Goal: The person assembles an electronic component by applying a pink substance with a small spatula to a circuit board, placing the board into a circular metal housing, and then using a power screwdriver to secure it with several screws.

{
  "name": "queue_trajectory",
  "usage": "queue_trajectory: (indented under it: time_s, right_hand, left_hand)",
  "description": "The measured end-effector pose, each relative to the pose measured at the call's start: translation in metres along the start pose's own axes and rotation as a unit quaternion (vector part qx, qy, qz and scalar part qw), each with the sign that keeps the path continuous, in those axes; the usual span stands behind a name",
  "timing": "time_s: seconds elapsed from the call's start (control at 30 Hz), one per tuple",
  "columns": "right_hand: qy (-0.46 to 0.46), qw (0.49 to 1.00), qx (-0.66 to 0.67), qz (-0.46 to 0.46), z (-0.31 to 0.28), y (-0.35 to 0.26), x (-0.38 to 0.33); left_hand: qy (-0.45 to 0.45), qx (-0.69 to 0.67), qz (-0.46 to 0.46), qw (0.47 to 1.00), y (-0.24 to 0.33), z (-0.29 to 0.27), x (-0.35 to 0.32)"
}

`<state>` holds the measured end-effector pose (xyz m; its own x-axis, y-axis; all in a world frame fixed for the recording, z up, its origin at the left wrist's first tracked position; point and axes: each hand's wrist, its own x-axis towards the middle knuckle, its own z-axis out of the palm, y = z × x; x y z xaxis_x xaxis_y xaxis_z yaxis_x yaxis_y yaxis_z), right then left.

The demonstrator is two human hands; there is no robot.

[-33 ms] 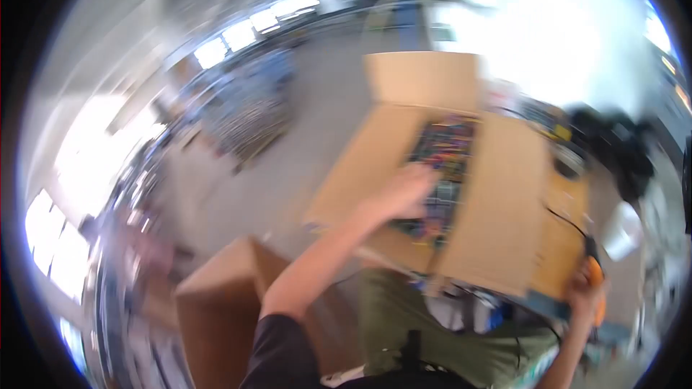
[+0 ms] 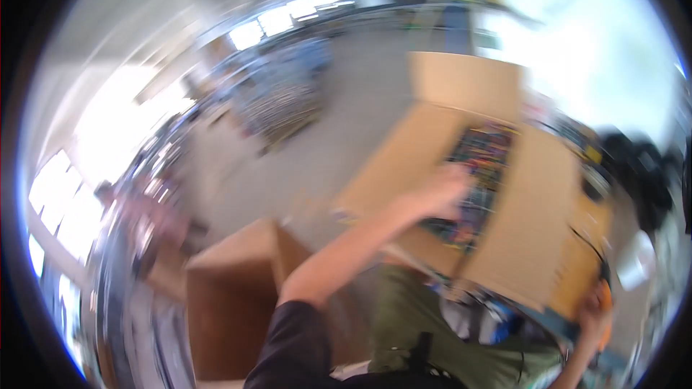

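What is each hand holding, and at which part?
The left hand reaches into the open brown cardboard box; its grip is blurred. The right hand touches the box's near corner.

I see the brown box [image 2: 504,194] open, flaps splayed, tilted, colourful blurred items [image 2: 479,166] inside it.

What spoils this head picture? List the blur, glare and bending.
Head view: motion blur smears everything, so the colourful contents of the open cardboard box and the left hand reaching into it look soft; the windows and the upper right blow out white; straight edges bow toward the dark round rim; the right hand is dim at the lower edge.
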<state>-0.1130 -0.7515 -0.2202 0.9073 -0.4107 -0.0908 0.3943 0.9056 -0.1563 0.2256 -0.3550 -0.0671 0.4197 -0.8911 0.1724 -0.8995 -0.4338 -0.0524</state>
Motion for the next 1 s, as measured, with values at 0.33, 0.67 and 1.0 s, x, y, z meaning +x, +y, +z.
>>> queue_trajectory:
  time_s: [0.33, 0.67, 1.0]
  right_hand:
    - [0.015, 0.753, -0.650, -0.105, 0.177, 0.151, 0.031]
    - [-0.193, 0.112, -0.928, -0.297, 0.295, 0.302, 0.047]
    - [-0.268, 0.335, -0.866, -0.259, 0.236, 0.309, 0.123]
  left_hand:
    - [0.202, 0.084, -0.038, 0.975, 0.045, -0.021, -0.057]
    - [0.369, -0.086, -0.103, 0.920, 0.032, 0.001, -0.089]
    - [0.343, -0.013, -0.128, 0.931, 0.033, 0.029, -0.049]
